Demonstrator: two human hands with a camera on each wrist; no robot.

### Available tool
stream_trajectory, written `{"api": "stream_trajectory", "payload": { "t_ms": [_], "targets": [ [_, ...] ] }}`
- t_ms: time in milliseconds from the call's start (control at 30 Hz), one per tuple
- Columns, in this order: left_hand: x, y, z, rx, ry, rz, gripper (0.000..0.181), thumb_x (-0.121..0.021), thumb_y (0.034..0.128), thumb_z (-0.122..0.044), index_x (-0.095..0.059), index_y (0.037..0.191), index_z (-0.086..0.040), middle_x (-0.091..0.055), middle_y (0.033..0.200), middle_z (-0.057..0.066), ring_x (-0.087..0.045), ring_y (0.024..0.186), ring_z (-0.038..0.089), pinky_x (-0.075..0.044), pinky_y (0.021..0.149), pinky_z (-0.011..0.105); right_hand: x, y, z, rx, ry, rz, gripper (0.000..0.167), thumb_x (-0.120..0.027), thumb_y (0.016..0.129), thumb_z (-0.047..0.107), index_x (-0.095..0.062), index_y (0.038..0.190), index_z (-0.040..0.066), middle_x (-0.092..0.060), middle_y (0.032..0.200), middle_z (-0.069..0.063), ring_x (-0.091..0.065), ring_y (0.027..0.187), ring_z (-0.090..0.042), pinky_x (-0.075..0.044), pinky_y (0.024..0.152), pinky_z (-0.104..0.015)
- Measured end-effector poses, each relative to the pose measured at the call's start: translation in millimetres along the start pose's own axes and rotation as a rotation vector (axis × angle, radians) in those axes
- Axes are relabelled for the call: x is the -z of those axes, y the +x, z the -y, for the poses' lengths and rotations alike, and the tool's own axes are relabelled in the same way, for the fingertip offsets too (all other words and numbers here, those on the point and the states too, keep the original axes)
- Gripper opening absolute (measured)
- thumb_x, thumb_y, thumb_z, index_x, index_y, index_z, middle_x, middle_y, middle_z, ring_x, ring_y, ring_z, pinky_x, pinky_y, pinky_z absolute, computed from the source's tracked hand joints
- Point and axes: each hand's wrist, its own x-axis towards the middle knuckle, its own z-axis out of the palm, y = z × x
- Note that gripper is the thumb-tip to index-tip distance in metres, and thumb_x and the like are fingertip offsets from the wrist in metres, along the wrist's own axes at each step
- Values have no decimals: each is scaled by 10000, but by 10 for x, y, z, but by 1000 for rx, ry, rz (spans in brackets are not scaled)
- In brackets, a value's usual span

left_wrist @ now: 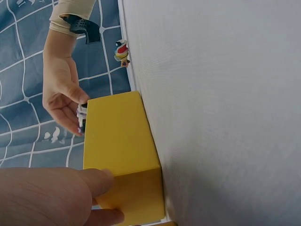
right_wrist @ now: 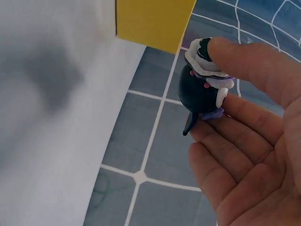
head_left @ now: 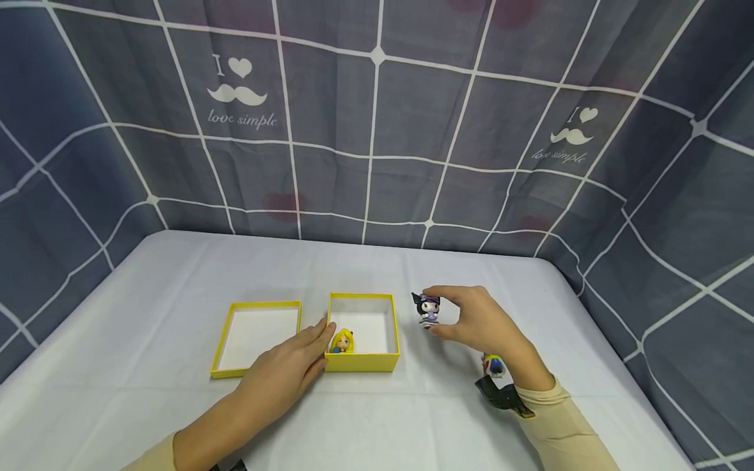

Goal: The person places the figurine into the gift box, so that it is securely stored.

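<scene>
A yellow box (head_left: 362,363) with a white inside stands open on the table. In its front left corner is a yellow-haired figurine (head_left: 342,341). My left hand (head_left: 288,366) rests against the box's left side, its fingers fairly straight and touching the wall; the left wrist view shows fingertips on the yellow box (left_wrist: 120,136). To the right of the box, my right hand (head_left: 480,320) pinches a black-hooded figurine (head_left: 429,309) between thumb and fingers. In the right wrist view this figurine (right_wrist: 200,92) shows its dark rounded head and white-and-black base.
A yellow-rimmed lid (head_left: 256,337), white inside, lies left of the box. Another small colorful figurine (head_left: 493,365) is on the table, partly hidden by my right wrist. White cloth (head_left: 365,425) covers the table, and a grey grid-patterned curtain (head_left: 330,118) hangs behind.
</scene>
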Motion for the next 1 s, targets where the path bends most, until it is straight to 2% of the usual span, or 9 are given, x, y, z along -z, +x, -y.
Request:
{"api": "stream_trajectory", "payload": {
  "t_ms": [200,733,1000],
  "targets": [
    [1,-6,-1,3,7,2,568,-702,904,-174,-504,1427,-70,-503,1427,131,-563,1215,302,-519,898,448,-15,60,74,38,8,-12,547,-857,719,219,-679,1235,177,-664,1205,68,-597,1155,-154,-479,973,-413],
    [-8,-3,-6,2,12,-5,562,-705,901,-176,-515,1419,-71,-514,1418,127,-570,1206,295,-521,896,439,-114,184,267,82,45,16,534,-834,732,188,-675,1241,168,-664,1201,72,-592,1158,-125,-475,979,-369],
    [-12,-1,-9,5,16,-6,563,-706,900,-180,-515,1421,-81,-510,1425,118,-561,1219,277,-524,886,446,-199,269,379,129,49,32,537,-838,727,203,-674,1237,163,-667,1196,70,-589,1158,-113,-468,987,-343]
  ]
}}
